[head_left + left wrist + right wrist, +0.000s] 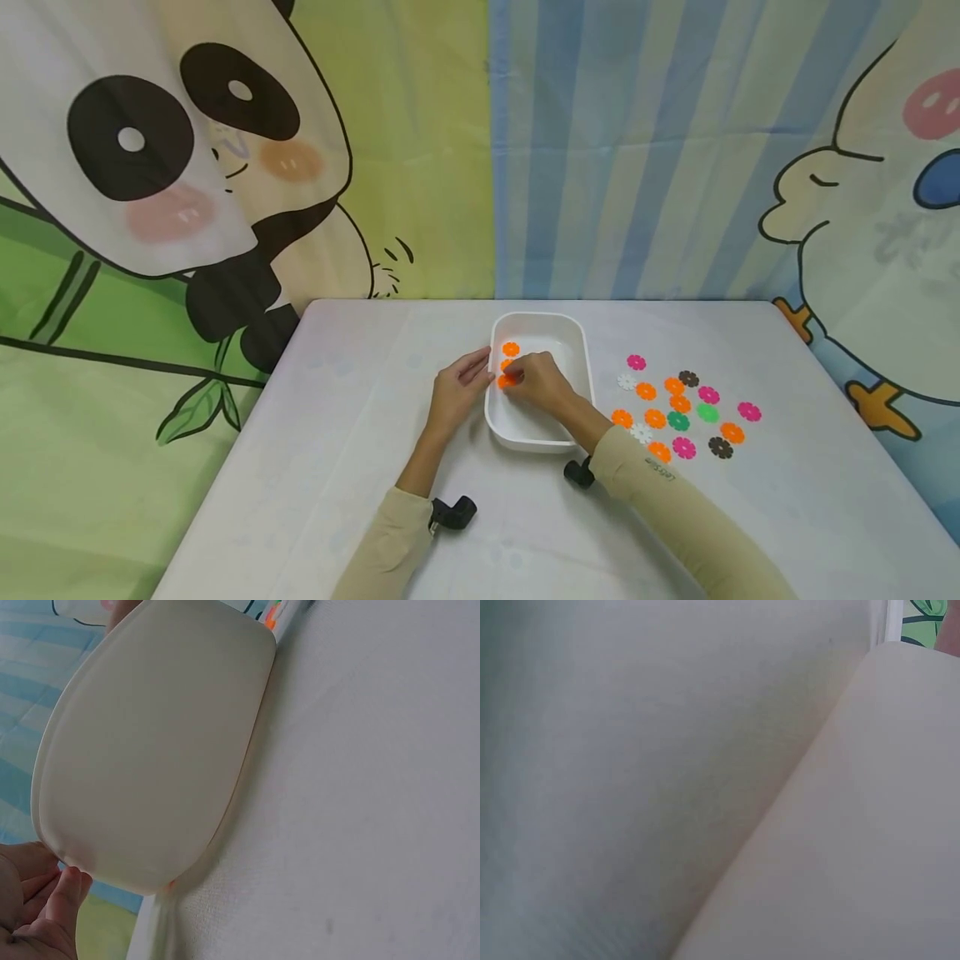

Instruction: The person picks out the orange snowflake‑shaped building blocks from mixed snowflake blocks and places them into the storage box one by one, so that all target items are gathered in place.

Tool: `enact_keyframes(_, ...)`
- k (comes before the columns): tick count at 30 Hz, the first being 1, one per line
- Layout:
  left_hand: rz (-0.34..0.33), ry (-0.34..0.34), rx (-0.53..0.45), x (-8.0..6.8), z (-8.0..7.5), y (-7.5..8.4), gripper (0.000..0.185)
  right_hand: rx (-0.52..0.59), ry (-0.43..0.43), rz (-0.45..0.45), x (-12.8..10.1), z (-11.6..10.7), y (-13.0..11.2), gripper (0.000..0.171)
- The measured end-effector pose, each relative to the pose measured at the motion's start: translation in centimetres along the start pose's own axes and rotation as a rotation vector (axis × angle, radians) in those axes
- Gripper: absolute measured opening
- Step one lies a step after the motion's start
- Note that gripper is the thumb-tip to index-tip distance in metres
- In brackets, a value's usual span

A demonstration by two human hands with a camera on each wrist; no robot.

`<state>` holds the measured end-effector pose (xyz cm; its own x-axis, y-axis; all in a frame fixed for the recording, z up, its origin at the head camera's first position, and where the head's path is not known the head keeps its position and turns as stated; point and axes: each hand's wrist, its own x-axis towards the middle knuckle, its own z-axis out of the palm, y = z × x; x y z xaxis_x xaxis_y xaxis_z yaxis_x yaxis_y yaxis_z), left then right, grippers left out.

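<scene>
Our right hand (542,380) sits inside the white tray (576,350), fingers curled, pinching an orange flower disc (507,381) low against the tray's left wall. The right wrist view shows only the tray's outer wall and bench cloth, no fingers. Our left hand (459,390) rests outside the tray, fingers fairly straight and relaxed, tips touching the left rim; it grips nothing. In the left wrist view the fingertips (66,889) lie right at the tray's lower rim, with the tray's pale underside filling most of the frame.

Two more orange discs lie in the tray: one (511,348) toward its far left corner, and another partly hidden behind our right hand, just above the pinched disc. The tray stands near the middle of the bench (360,433), closer to the far edge than the near one.

To the right of the tray, toward the bench's right edge, lies a loose scatter of flower discs (678,406), apart from the tray: orange, pink, green, white and dark brown, lying flat, some touching. Both forearms wear beige sleeves, each with a black wrist camera mount (453,512) at the cuff. Behind the far edge hangs a cartoon backdrop (225,150) with a panda and blue stripes.
</scene>
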<state>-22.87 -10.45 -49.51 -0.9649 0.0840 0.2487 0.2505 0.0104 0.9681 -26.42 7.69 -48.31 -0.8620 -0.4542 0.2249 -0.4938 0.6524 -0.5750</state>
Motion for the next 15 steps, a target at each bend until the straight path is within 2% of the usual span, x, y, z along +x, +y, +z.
enact_keyframes(5,0.003,-0.03,-0.03,0.0,-0.1,0.5,0.045,0.038,0.029,0.021,0.1,-0.2,-0.2,0.027)
enact_keyframes(9,-0.001,-0.06,-0.047,-0.3,-0.2,1.9,0.047,0.136,0.088,0.036,0.0,-0.9,-0.5,0.028)
enact_keyframes(12,-0.011,-0.073,-0.04,-0.5,-0.3,2.8,0.048,0.189,0.13,0.015,-0.1,-2.1,-0.8,0.029)
enact_keyframes(15,-0.026,-0.06,-0.024,-0.5,-0.2,2.7,0.048,0.211,0.162,-0.032,-0.3,-4.0,-0.8,0.029)
